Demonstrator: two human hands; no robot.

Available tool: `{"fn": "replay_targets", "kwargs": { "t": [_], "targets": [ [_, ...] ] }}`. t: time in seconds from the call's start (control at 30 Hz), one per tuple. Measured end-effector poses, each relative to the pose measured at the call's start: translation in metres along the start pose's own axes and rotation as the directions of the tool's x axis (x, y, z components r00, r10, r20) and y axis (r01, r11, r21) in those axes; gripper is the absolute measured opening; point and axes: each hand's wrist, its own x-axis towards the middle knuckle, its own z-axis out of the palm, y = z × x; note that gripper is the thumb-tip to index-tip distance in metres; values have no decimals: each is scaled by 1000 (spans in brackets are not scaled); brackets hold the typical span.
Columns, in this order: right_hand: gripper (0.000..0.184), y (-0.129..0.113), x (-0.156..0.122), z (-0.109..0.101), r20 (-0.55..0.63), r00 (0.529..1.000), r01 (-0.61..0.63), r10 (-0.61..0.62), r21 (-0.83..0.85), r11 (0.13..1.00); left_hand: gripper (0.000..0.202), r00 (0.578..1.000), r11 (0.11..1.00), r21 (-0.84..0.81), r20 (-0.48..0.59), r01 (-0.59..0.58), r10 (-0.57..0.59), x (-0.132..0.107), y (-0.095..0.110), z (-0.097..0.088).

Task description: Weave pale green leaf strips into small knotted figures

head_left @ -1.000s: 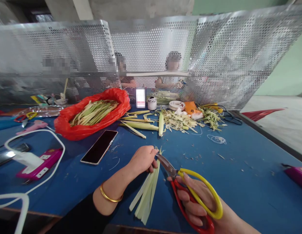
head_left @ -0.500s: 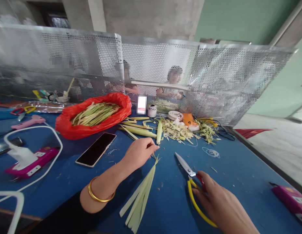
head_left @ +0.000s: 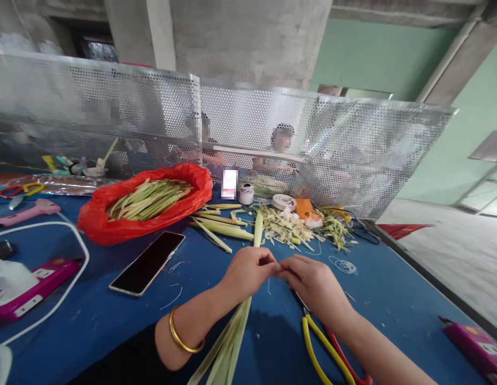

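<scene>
The fingers of my left hand [head_left: 248,275] are pinched together over the blue table, wrist wearing a gold bangle. Meeting them tip to tip, my right hand [head_left: 312,283] is closed in a pinch too. What the fingertips hold is too small to make out. A bundle of pale green leaf strips [head_left: 232,342] runs from beneath my left hand toward the front edge, its upper end hidden. Under my right hand and forearm lie scissors [head_left: 308,323] with one yellow and one red handle, their blades mostly covered.
A red plastic bag [head_left: 100,230] of leaf strips and a phone [head_left: 148,264] lie left. Leaf scraps [head_left: 288,227], a tape roll [head_left: 284,201] and a thread spool [head_left: 246,194] sit before a perforated metal screen [head_left: 248,117]. Power strips [head_left: 473,345] flank both sides; people sit behind the screen.
My right hand has let go of the scissors and moved left to meet my left hand's fingertips. The scissors now rest on the table. My left hand has shifted slightly down and right.
</scene>
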Motion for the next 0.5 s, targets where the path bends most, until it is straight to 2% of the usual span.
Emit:
{"fn": "replay_targets", "kwargs": {
  "t": [0.1, 0.17, 0.2, 0.27, 0.3, 0.37, 0.4, 0.47, 0.5],
  "targets": [
    [21, 11, 16, 3, 110, 991, -100, 81, 182, 978, 24, 1000, 995, -98, 9, 22, -21, 6, -8, -2],
    [21, 25, 32, 3, 124, 986, -137, 112, 226, 964, 29, 999, 995, -101, -47, 19, -24, 8, -8, -5],
    [21, 34, 42, 2, 100, 986, -153, 135, 207, 966, 32, 994, 999, -47, -102, 26, -30, 7, -7, -6],
    [27, 58, 65, -1, -8, 977, -208, 212, 152, 966, 31, 975, 978, 196, -222, 76, -31, 5, -4, -11],
    [32, 71, 77, -4, -75, 963, -251, 260, 110, 962, 29, 972, 943, 311, -232, 118, -45, 4, -2, -13],
    [38, 98, 97, -9, -164, 927, -338, 337, 18, 941, 27, 977, 869, 462, -186, 179, -103, 0, 0, -16],
    [36, 110, 104, -12, -170, 919, -365, 356, -21, 931, 29, 979, 846, 495, -147, 197, -142, -1, 0, -16],
    [26, 129, 111, -16, -169, 914, -387, 369, -92, 917, 38, 976, 833, 510, -81, 215, -202, -3, -2, -15],
    [28, 135, 112, -17, -167, 916, -387, 365, -121, 914, 44, 974, 834, 506, -61, 218, -218, -4, -3, -14]
  ]
}}
